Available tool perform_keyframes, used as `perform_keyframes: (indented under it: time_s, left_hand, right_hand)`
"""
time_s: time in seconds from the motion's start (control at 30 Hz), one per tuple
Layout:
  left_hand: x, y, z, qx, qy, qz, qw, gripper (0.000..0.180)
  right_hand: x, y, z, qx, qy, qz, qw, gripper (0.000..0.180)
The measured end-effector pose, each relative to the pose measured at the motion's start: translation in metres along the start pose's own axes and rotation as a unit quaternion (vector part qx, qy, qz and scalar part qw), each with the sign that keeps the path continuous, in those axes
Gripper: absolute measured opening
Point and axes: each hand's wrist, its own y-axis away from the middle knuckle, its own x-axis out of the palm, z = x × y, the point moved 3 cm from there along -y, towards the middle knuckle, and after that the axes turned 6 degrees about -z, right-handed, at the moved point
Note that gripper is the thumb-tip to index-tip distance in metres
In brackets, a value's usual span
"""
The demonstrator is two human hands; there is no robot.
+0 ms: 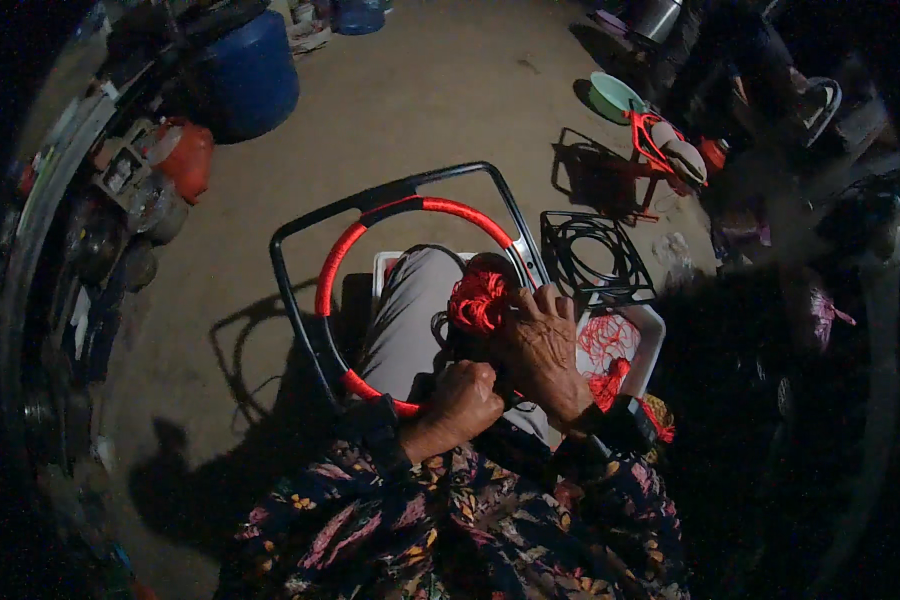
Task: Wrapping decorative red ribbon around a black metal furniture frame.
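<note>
A black frame with rounded corners and a ring inside it leans across my lap. Glossy red cord wraps much of the ring, with bare black stretches between. My right hand is closed at the frame's right side, fingers bent over the ring's edge. Beside those fingers hangs a loose bundle of red cord. Lower down, my left hand makes a fist near the bottom of the ring, thumb side up. Whatever it pinches is hidden by the fingers.
At my right, a white tub holds tangled red cord, with more black frames at its far side. Farther off stand a red chair and a green basin. A blue barrel and orange container line the left.
</note>
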Motion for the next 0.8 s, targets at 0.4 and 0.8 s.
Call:
perform_keyframes:
  time_s: [0.4, 0.8]
  left_hand:
    - [-0.006, 0.0, -0.003, 0.034, 0.105, -0.132, 0.985, 0.022]
    - [-0.017, -0.021, 0.053, -0.059, 0.139, -0.064, 0.986, 0.034]
  right_hand:
    - [-0.039, 0.004, -0.009, 0.29, -0.668, -0.068, 0.682, 0.041]
    - [-0.09, 0.234, -0.097, 0.353, -0.243, -0.324, 0.843, 0.034]
